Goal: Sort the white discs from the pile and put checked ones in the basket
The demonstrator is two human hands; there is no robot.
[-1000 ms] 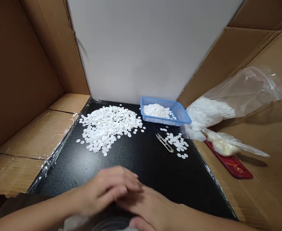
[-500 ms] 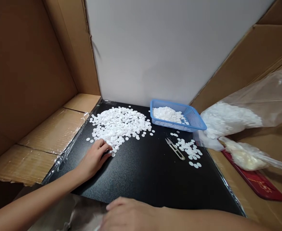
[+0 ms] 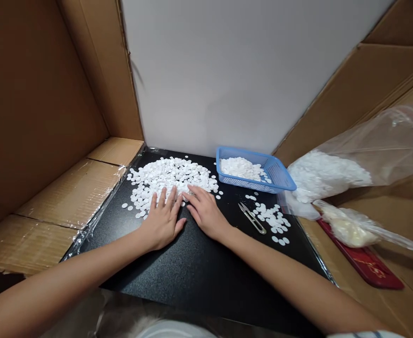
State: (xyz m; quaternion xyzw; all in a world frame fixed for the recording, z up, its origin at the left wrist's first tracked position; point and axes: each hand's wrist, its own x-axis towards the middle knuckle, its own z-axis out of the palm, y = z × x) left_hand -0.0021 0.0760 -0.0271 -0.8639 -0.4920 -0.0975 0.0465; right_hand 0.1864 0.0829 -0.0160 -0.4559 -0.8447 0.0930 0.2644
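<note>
Head view: cardboard walls (image 3: 44, 94) box in the black mat (image 3: 206, 281) and would stop strays. At two o'clock a clear bag (image 3: 333, 176) slumps against the cardboard, its discs settled low. The pile of white discs (image 3: 171, 172) lies loose at eleven o'clock. The blue basket (image 3: 280, 171) at one o'clock pens its share. My left hand (image 3: 162, 220) and right hand (image 3: 206, 213) lie flat side by side, fingers spread, tips on the pile's near edge. Snips (image 3: 252, 218) rest at three o'clock of my right hand.
</note>
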